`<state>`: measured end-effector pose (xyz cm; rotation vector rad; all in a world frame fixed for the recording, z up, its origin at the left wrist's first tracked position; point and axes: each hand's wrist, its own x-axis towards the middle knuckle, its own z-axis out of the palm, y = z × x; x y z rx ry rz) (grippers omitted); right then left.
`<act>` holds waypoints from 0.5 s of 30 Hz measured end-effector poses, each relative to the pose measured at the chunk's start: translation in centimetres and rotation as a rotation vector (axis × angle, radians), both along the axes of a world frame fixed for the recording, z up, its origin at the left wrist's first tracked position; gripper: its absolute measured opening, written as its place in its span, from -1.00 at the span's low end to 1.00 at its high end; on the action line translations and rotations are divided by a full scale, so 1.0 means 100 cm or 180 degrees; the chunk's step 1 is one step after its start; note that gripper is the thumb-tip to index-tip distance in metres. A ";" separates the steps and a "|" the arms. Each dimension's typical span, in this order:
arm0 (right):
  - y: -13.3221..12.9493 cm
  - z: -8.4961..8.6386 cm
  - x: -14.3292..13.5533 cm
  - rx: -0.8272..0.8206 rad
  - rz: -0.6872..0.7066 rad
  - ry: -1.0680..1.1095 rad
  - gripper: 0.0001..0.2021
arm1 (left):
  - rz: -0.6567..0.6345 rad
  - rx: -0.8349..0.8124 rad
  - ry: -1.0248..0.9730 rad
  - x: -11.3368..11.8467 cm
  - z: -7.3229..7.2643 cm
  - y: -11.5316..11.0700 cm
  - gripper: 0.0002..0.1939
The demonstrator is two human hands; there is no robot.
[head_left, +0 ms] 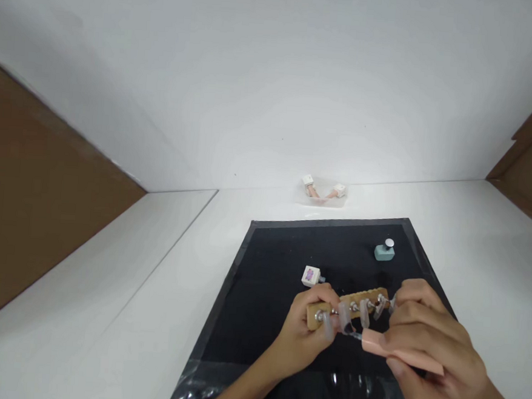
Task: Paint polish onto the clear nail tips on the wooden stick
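Observation:
My left hand [306,333] grips the left end of a tan wooden holder [363,300] over the black mat. Several clear nail tips [364,314] stand on metal pegs along this holder, and one near my left thumb carries a dark patch. My right hand [437,351] holds a long peach-coloured brush handle [401,353], its brush end pointing left at the dark-patched tip. The raised fingers of my right hand are by the holder's right end. A white bottle [310,276] with a purple mark lies just beyond my left hand.
A teal bottle [384,252] with a silvery round top is on the mat [271,254] at the back right. Behind the mat, a clear tray [324,199] holds two white-and-peach items against the white wall. Brown panels flank both sides.

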<state>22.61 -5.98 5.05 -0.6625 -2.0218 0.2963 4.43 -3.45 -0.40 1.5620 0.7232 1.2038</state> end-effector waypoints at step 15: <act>0.002 -0.003 0.004 0.0039 -0.0358 -0.0056 -0.86 | -0.0208 -0.0155 -0.0300 0.003 0.005 -0.002 -0.73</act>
